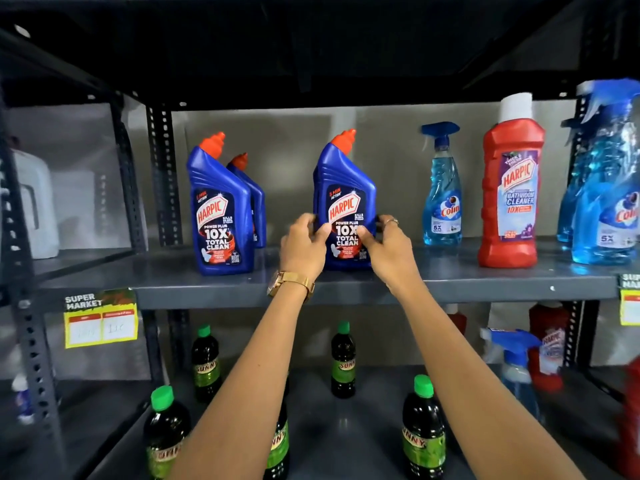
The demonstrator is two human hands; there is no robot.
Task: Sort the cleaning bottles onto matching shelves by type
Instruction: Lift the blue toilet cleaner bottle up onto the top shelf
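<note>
A blue Harpic toilet-cleaner bottle (343, 188) with an orange cap stands upright on the grey upper shelf (450, 285). My left hand (303, 245) grips its left side and my right hand (388, 244) its right side, thumbs on the label. Two more blue Harpic bottles (220, 216) stand to the left, one behind the other. To the right stand a blue Colin spray bottle (442, 192), a red Harpic bathroom cleaner (510, 188) and more Colin sprays (604, 188) at the far right edge.
On the lower shelf (346, 431) stand several dark bottles with green caps (423, 431), plus a spray bottle (516, 362) and red bottles (550, 341) at the right. Yellow price tags (100, 320) hang on the shelf edge. A white jug (34, 202) sits in the left bay.
</note>
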